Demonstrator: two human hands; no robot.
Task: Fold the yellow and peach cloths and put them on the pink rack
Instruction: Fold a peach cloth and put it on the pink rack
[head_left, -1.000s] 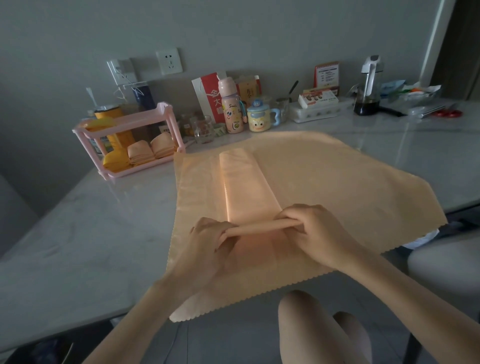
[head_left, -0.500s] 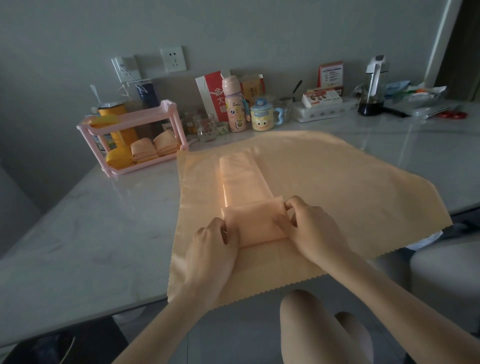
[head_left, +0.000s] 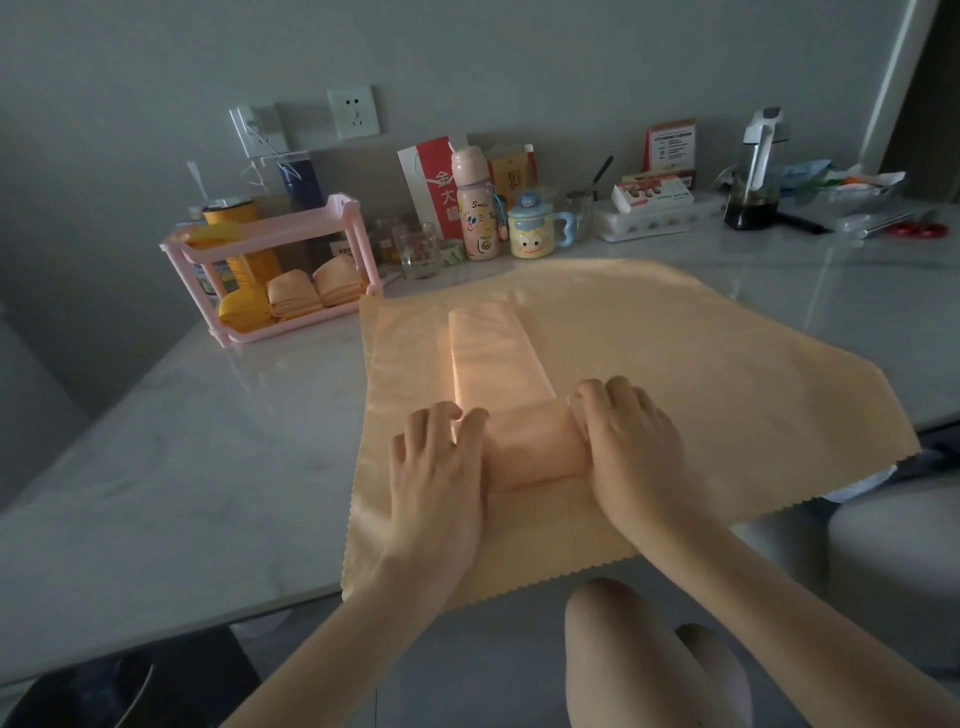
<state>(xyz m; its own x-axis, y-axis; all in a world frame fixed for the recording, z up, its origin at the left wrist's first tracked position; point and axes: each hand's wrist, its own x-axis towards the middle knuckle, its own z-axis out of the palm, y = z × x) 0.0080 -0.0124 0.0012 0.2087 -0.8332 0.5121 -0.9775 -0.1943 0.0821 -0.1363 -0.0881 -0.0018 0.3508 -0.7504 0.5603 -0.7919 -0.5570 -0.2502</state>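
1. Score check first: well beyond the fingers, up and to the left, the pink rack (head_left: 370, 260) already holds a folded yellow cloth (head_left: 244, 312) and two folded peach cloths (head_left: 293, 296) side by side on its lower shelf. So a good part of the job looks done.
2. In play right now is a narrow peach strip (head_left: 493, 353), lying on top of a wide peach cloth (head_left: 675, 364) spread over the table (head_left: 182, 441). I can't tell whether the two are one piece.
3. The strip's near end is doubled over into a thick fold (head_left: 530, 447), sitting right between the two hands. The rest of the strip runs away flat beyond the fingertips.
4. My read: this one is mid-fold. More turns are needed before it is as compact as the bundles on the rack. Then it has to be carried over, and the wide cloth looks unfolded altogether.
5. The left hand (head_left: 441, 457) is palm down, forearm reaching in from below. Its fingers (head_left: 415, 431) lie straight and flat on the cloth, thumb against the fold's left edge, pressing rather than grabbing.
6. The right hand (head_left: 631, 447) comes in from the lower right. Its fingers (head_left: 618, 395) bend over the fold's right end. Pinching it or just pushing on it? I can't tell, because the thumb is hidden.
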